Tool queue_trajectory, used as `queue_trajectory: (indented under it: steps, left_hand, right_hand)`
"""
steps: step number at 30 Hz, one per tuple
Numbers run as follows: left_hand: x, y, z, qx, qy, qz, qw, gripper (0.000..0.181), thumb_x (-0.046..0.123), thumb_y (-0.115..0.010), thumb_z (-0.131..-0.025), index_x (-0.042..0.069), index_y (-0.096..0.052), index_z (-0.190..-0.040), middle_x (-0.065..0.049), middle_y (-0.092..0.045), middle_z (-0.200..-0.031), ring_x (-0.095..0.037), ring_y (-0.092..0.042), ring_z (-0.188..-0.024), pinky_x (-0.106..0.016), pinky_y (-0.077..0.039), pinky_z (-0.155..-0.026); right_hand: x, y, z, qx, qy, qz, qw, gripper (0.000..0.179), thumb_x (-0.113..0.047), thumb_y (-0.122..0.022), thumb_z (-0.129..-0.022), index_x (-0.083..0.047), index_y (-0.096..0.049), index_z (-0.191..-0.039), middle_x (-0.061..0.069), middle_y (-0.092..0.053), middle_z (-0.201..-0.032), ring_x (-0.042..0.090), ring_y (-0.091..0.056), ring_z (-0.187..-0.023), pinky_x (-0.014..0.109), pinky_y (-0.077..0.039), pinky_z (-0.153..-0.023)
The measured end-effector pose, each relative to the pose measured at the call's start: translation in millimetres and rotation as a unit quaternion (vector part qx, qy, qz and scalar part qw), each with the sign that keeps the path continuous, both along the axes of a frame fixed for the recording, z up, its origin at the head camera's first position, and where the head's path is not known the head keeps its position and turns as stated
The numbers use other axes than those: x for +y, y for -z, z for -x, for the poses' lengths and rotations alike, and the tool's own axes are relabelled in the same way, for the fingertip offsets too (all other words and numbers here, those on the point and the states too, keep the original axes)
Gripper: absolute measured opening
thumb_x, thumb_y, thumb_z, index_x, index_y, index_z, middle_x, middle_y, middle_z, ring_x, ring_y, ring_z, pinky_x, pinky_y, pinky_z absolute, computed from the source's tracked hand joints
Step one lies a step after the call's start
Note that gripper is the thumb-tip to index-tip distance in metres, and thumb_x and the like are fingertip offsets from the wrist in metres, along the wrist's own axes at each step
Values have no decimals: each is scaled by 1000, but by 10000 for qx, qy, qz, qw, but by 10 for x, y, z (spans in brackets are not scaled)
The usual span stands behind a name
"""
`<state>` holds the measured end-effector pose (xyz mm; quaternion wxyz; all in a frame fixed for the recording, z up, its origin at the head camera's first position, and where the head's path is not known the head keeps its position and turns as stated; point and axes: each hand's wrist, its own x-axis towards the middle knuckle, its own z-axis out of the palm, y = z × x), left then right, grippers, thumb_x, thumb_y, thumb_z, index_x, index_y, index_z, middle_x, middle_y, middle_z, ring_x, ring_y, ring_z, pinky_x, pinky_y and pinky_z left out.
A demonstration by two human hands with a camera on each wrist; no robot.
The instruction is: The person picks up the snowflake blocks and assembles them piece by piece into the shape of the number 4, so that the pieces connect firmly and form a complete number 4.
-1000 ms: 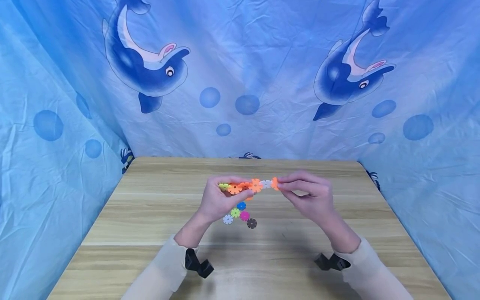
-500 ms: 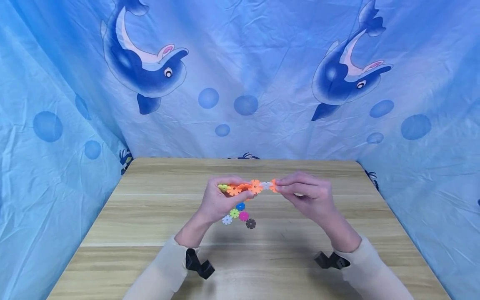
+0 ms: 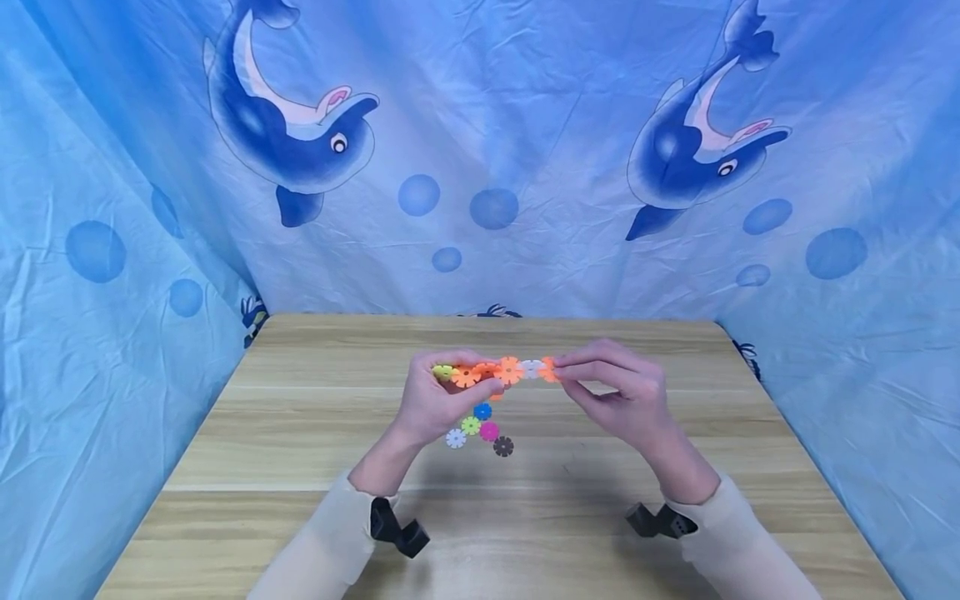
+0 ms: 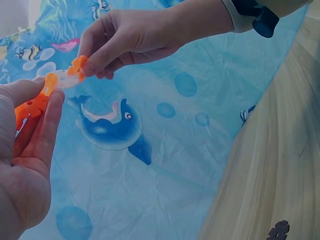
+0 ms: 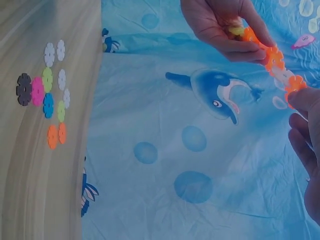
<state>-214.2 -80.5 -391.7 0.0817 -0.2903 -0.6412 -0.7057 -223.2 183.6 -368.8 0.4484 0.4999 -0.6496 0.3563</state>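
Note:
Held up over the table is a chain of joined toy snowflake discs. It runs from a yellow-green disc (image 3: pixel 443 372) through several orange discs (image 3: pixel 510 371) to a white disc (image 3: pixel 532 369), with another orange disc (image 3: pixel 548 369) at its right end. My left hand (image 3: pixel 431 404) grips the chain between thumb and fingers, and part of it is hidden there. The thumb and fingertips of my right hand (image 3: pixel 630 387) pinch the end orange disc. In the right wrist view the white disc (image 5: pixel 285 75) sits between two orange ones.
Loose discs lie on the wooden table (image 3: pixel 300 450) below the hands: blue (image 3: pixel 482 412), green (image 3: pixel 471 426), pink (image 3: pixel 489 431), white (image 3: pixel 456 438) and dark brown (image 3: pixel 503 447). The right wrist view also shows orange discs (image 5: pixel 52 136). A blue dolphin-print curtain (image 3: pixel 480 150) surrounds the table.
Both hands stay nearly in place, still holding the chain. The end orange disc in my right fingers shows more of its face than a second ago.

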Motion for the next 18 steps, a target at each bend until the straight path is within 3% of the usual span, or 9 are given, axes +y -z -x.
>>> queue_trajectory:
  steps: [4,6,9,12,15,18]
  left_hand:
    - [-16,3,2,-93,-19,-91,9999,27,2,-87,-85,-13,-77,-106,-15,-82,-99,-16,-80,-77,-30,-67,-69]
    - [-29,-2,-1,-174,-42,-125,9998,27,1,-86,-85,-13,-77,-106,-3,-83,-98,-16,-80,-78,-30,-67,-70]
    - [-50,-12,-4,-237,-124,-110,9996,28,3,-86,-86,-12,-77,-108,10,-82,-100,-14,-80,-79,-29,-66,-70]
    - [-64,-17,1,-204,-167,-74,9996,30,6,-87,-86,-12,-76,-108,12,-81,-102,-14,-80,-81,-30,-67,-71]
    - [-70,-18,2,-163,-161,-49,9997,30,5,-87,-86,-12,-76,-108,11,-81,-103,-14,-80,-83,-31,-67,-73]
    - [-75,-20,-1,-153,-174,-21,9997,29,3,-86,-86,-12,-76,-109,11,-80,-103,-13,-80,-85,-31,-67,-75]
  right_hand:
    - [4,34,8,-78,379,115,9992,10,-8,-77,-95,0,-81,-91,14,-78,-87,25,-74,-73,22,-63,-77]
    - [16,60,17,-203,691,191,9972,7,-4,-79,-89,0,-81,-95,13,-78,-88,22,-72,-71,22,-63,-75]
    - [40,125,56,-552,1093,222,9922,23,2,-81,-80,-3,-81,-103,11,-79,-91,19,-69,-69,22,-60,-73]
    - [49,228,116,-1008,1268,29,9868,32,6,-82,-75,-5,-80,-105,8,-79,-91,18,-69,-71,24,-59,-70]
    - [32,360,168,-1455,1331,-441,9794,25,6,-83,-76,-5,-79,-98,5,-77,-84,17,-68,-70,27,-59,-65]
    - [-17,495,185,-2164,1375,-1160,9596,15,-2,-85,-82,-7,-79,-95,2,-76,-83,18,-70,-72,28,-61,-66]
